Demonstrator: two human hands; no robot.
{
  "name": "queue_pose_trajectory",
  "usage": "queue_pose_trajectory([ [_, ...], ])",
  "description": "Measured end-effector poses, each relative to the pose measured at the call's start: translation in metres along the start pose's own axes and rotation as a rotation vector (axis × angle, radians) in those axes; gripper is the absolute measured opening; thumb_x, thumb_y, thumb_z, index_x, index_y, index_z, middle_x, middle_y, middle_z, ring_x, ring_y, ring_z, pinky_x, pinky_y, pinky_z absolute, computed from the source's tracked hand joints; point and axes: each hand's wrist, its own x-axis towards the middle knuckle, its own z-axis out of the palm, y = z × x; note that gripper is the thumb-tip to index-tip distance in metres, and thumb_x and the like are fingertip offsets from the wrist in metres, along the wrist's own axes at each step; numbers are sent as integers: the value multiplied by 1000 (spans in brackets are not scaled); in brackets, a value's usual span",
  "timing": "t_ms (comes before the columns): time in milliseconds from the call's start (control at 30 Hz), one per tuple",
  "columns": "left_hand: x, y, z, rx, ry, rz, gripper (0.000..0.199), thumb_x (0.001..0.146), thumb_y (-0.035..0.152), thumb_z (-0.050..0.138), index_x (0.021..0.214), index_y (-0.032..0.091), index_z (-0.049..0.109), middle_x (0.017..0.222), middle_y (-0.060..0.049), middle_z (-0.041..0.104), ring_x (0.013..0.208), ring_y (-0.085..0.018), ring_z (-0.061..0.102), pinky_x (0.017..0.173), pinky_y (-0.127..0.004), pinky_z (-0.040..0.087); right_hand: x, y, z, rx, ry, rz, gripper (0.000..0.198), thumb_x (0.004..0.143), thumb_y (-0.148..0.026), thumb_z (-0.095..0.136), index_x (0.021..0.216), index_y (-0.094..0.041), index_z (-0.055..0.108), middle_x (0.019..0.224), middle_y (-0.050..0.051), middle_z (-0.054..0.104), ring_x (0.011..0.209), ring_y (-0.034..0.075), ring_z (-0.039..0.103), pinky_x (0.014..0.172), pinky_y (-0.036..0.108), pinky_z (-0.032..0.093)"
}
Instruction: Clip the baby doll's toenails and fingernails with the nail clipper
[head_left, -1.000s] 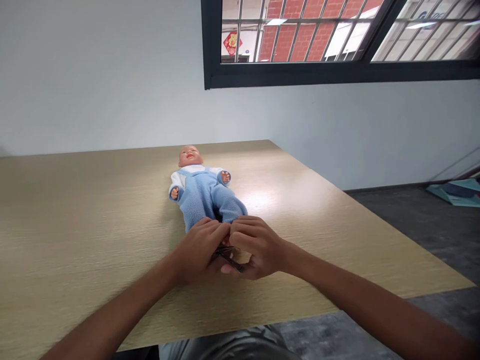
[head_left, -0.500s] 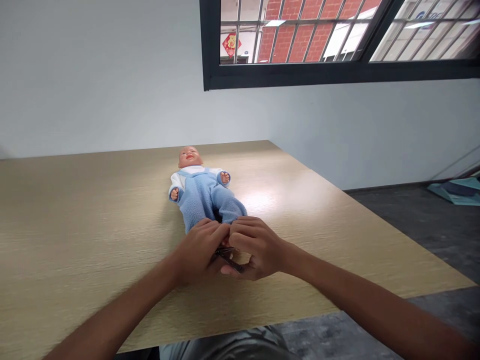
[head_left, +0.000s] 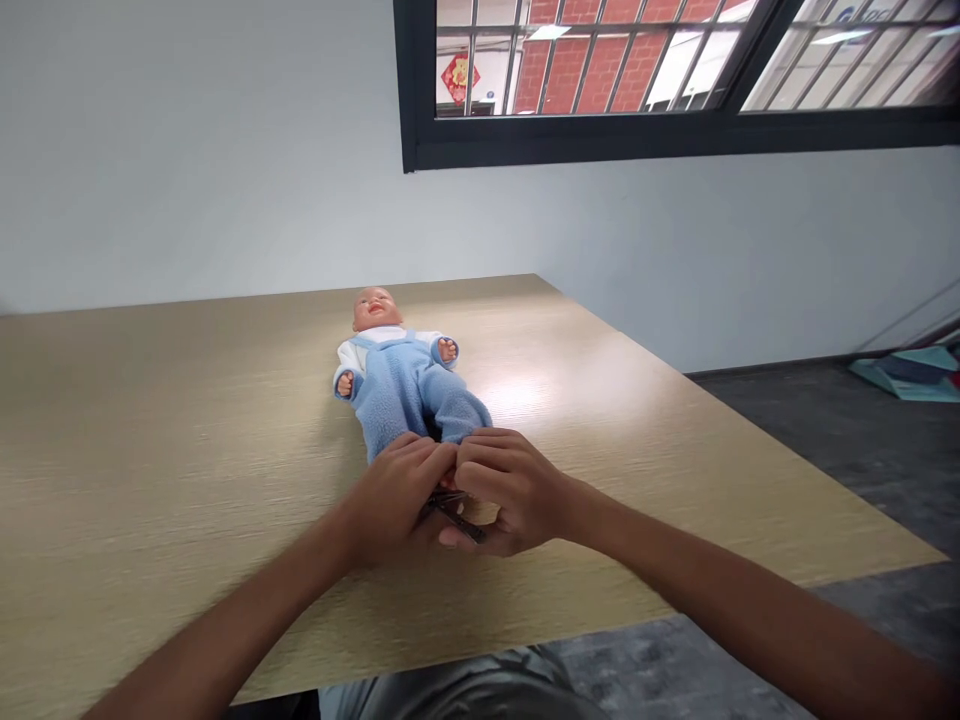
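A baby doll point(head_left: 397, 375) in blue fleece overalls and a white top lies on its back on the table, head away from me. My left hand point(head_left: 397, 495) is closed around the end of the doll's leg, at the foot, which my fingers mostly hide. Right against it, my right hand point(head_left: 514, 490) grips a small dark nail clipper point(head_left: 463, 522), its lever slanting toward my thumb. The clipper's jaws are close to the doll's foot; whether they touch it cannot be made out.
The light wood table point(head_left: 187, 430) ends at a near edge by my lap and a slanting right edge. Behind it is a white wall with a dark-framed barred window point(head_left: 570, 150). Light-blue items point(head_left: 911, 375) lie on the grey floor at the right.
The view has tipped slightly, so the scene sits a little higher in the picture. Both hands keep their hold at the doll's foot, with hardly any movement.
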Motion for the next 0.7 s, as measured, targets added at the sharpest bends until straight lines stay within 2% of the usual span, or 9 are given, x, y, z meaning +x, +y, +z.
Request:
queue_pose_trajectory([
  [500,1,0,-1,16,6,23,19,88,35,51,84,17,44,82,-4,58,72,-21,50,71,-35,30,1,-1,-1,-2,-6,-4,32,98,-46,56,83,-19,50,69,1,55,63,16,48,60,30,38],
  [700,1,0,-1,-4,-18,-4,19,86,34,51,87,16,48,86,-6,60,76,-22,53,74,-37,32,1,-1,0,-1,-1,0,32,97,-46,56,82,-19,50,69,1,54,63,16,48,60,30,38],
])
